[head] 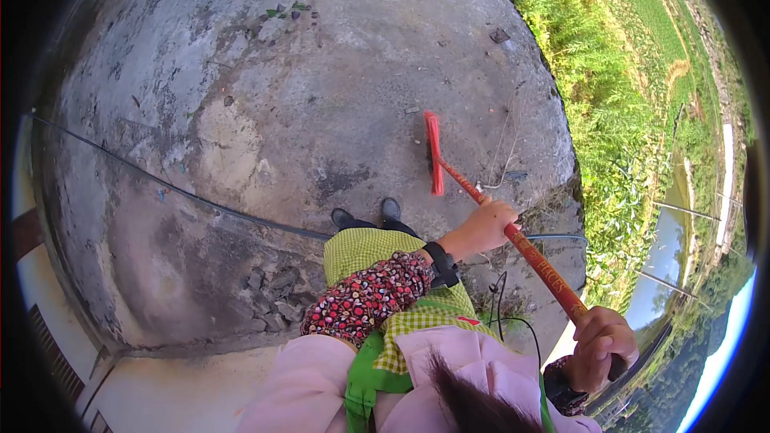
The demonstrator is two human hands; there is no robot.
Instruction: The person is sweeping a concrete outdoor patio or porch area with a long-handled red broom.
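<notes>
A broom with a red head (434, 153) and a red printed handle (544, 270) slants across the right half of the head view. My left hand (490, 225) reaches across from the left and is closed around the middle of the handle. Near its top end, at lower right, my right hand (604, 346) grips the same handle. The broom head is out in front and to the right of my shoes (367, 211), at the concrete ground; whether its bristles touch is hard to tell.
A dark cable (198, 197) crosses the concrete (361, 72) past my feet. Broken rubble (280, 297) lies at lower left beside a pale wall (186, 382). Dry stalks (505, 156) lie right of the broom head. The slab's edge (556, 87) borders green plants.
</notes>
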